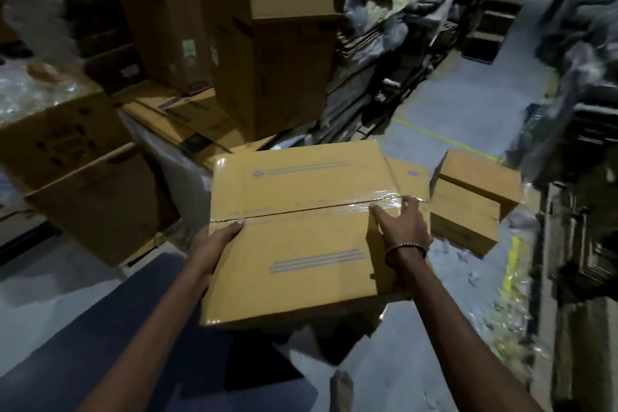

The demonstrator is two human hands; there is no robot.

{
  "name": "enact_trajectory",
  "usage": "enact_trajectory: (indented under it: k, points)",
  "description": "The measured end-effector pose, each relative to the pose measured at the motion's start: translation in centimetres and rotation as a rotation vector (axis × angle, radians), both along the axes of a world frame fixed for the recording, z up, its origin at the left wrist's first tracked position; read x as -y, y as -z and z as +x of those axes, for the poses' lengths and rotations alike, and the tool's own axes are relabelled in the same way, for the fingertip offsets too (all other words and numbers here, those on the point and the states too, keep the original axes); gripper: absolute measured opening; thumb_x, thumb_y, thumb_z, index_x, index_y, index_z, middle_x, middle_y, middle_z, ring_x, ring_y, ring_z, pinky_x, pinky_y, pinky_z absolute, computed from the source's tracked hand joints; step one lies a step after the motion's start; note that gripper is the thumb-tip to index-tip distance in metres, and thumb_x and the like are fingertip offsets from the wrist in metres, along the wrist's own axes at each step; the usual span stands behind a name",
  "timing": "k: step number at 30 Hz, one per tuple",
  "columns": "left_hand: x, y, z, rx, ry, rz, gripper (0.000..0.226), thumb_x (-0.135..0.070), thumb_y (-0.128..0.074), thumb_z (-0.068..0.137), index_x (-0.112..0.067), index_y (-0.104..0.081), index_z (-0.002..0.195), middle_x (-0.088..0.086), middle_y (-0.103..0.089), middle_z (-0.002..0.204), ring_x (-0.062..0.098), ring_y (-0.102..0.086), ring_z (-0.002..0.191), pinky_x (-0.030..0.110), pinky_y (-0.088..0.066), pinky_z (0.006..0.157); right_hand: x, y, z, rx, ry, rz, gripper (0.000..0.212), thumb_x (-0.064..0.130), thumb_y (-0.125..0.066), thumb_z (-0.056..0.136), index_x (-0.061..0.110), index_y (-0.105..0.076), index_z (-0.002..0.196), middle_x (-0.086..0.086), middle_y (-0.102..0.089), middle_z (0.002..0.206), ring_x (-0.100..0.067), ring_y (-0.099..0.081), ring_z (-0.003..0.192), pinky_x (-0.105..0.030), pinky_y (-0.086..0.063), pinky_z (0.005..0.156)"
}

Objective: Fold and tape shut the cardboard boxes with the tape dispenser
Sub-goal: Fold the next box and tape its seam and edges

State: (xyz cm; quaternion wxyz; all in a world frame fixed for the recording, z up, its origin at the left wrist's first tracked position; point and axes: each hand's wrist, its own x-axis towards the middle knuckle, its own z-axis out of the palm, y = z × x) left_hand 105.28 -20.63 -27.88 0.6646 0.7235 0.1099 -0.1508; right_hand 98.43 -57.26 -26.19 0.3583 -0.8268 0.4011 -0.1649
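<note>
Both bare arms extended forward; left hand [219, 237] curled, thumb on top; right hand [403, 224] spread, fingers straight, pressing down.

The cardboard box [301, 234] is showing tan-yellow with pale purple stripes and a small purple emblem — clear glossy tape [384, 202] is glinting along its seam. The floor [434, 117] is looking grey, crossed by a yellow line [441, 137].

A dim warehouse or packing floor: stacked cartons [274, 43] all around, flattened cardboard [378, 53] heaped by the aisle, bare concrete floor [451, 104] with a painted yellow line [444, 139].
</note>
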Motion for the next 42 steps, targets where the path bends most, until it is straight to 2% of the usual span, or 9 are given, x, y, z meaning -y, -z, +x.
enact_trajectory:
  k: [4, 9, 13, 18, 21, 24, 28, 36, 42]
  points:
    - [10.1, -2.3, 7.5, 0.09, 0.083, 0.051, 0.04, -0.045, -0.084, 0.085, -0.03, -0.073, 0.121, -0.003, -0.08, 0.107, 0.02, -0.077, 0.099, 0.037, -0.059, 0.079, 9.2, -1.2, 4.9, 0.043, 0.06, -0.036, 0.068, 0.062, -0.068, 0.086, 0.024, -0.049, 0.139, -0.013, -0.065, 0.129, -0.041, -0.057, 0.122, -0.055, -0.037, 0.104]
    - [19.7, -2.8, 16.9, 0.098, 0.179, 0.129, 0.05, -0.061, -0.087, 0.071, -0.036, -0.077, 0.113, -0.007, -0.081, 0.107, 0.02, -0.078, 0.098, 0.052, -0.06, 0.095, 17.7, -0.9, 9.1, 0.06, 0.165, 0.012, 0.069, 0.058, -0.064, 0.086, 0.023, -0.045, 0.143, -0.015, -0.059, 0.137, -0.042, -0.053, 0.127, -0.058, -0.033, 0.108]
    - [25.8, -3.4, 22.2, 0.131, 0.226, 0.214, 0.052, -0.061, -0.085, 0.073, -0.033, -0.075, 0.115, -0.007, -0.079, 0.108, 0.02, -0.076, 0.101, 0.04, -0.06, 0.086, 22.1, -0.1, 11.8, 0.023, 0.206, 0.075, 0.071, 0.06, -0.061, 0.087, 0.024, -0.04, 0.145, -0.016, -0.057, 0.14, -0.042, -0.05, 0.13, -0.059, -0.033, 0.112]
    - [30.8, -2.9, 28.3, 0.191, 0.252, 0.556, 0.094, -0.09, -0.066, 0.061, -0.023, -0.069, 0.126, 0.003, -0.074, 0.117, 0.028, -0.071, 0.103, 0.047, -0.058, 0.094, 25.1, 1.7, 14.0, 0.005, 0.215, 0.074, 0.077, 0.064, -0.06, 0.086, 0.025, -0.035, 0.147, -0.014, -0.055, 0.143, -0.04, -0.049, 0.132, -0.06, -0.036, 0.112]
    - [32.7, -1.0, 30.1, 0.245, 0.308, 0.837, 0.083, -0.089, -0.058, 0.079, -0.018, -0.065, 0.122, 0.01, -0.073, 0.119, 0.035, -0.069, 0.106, 0.046, -0.057, 0.091, 25.7, 3.7, 15.0, -0.038, 0.19, 0.042, 0.072, 0.06, -0.06, 0.088, 0.023, -0.039, 0.146, -0.012, -0.057, 0.14, -0.04, -0.053, 0.126, -0.058, -0.043, 0.106]
    - [33.6, 3.1, 29.8, 0.142, 0.48, 0.879, 0.096, -0.092, -0.045, 0.084, -0.02, -0.046, 0.148, 0.012, -0.061, 0.145, 0.039, -0.061, 0.127, 0.051, -0.051, 0.102, 25.7, 6.0, 15.4, -0.16, 0.157, 0.007, 0.063, 0.055, -0.06, 0.091, 0.023, -0.043, 0.143, -0.014, -0.055, 0.14, -0.041, -0.05, 0.127, -0.056, -0.042, 0.105]
    - [33.2, 6.1, 29.3, 0.144, 0.412, 0.839, 0.118, -0.103, -0.029, 0.076, -0.028, -0.01, 0.166, 0.01, -0.042, 0.164, 0.042, -0.052, 0.14, 0.065, -0.043, 0.111, 25.0, 7.3, 15.4, -0.171, 0.153, -0.037, 0.06, 0.052, -0.056, 0.094, 0.026, -0.041, 0.146, -0.015, -0.05, 0.141, -0.039, -0.046, 0.13, -0.056, -0.039, 0.106]
    - [31.1, 4.3, 24.8, 0.444, 0.195, 0.806, 0.064, -0.051, -0.056, 0.104, -0.024, -0.038, 0.16, 0.007, -0.048, 0.158, 0.03, -0.051, 0.138, 0.053, -0.046, 0.109, 22.8, 6.6, 16.9, 0.067, 0.012, -0.243, 0.049, 0.025, -0.073, 0.088, 0.022, -0.06, 0.135, -0.009, -0.049, 0.144, -0.033, -0.041, 0.135, -0.059, -0.042, 0.102]
    - [25.8, 3.8, 17.4, 0.605, 0.059, 0.748, 0.032, -0.039, -0.058, 0.103, -0.025, -0.067, 0.13, -0.01, -0.066, 0.131, 0.013, -0.058, 0.127, 0.049, -0.033, 0.119, 14.3, 5.0, 18.4, 0.326, -0.374, -0.113, 0.029, 0.018, -0.069, 0.091, 0.025, -0.066, 0.12, 0.004, -0.06, 0.119, -0.02, -0.058, 0.11, -0.034, -0.056, 0.077]
